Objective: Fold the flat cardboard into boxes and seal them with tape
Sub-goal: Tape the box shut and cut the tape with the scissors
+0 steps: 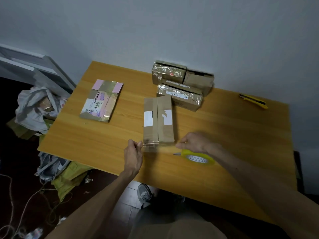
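Observation:
A folded brown cardboard box (pixel 158 120) with white labels lies in the middle of the wooden table (pixel 103 144), its top flaps meeting along a centre seam. A strip of clear tape (pixel 155 145) is stretched across the box's near end. My left hand (pixel 133 152) pinches the strip's left end. My right hand (pixel 195 143) pinches the strip's right end, just above a yellow tape roll (pixel 198 156) on the table. A flattened box (pixel 101 100) with pink patches and a label lies at the left.
Three taped boxes (pixel 181 83) are stacked at the back against the wall. A yellow utility knife (pixel 253 101) lies at the far right. Plastic bags and scraps (pixel 38 109) sit on the floor left of the table, with cords lower down.

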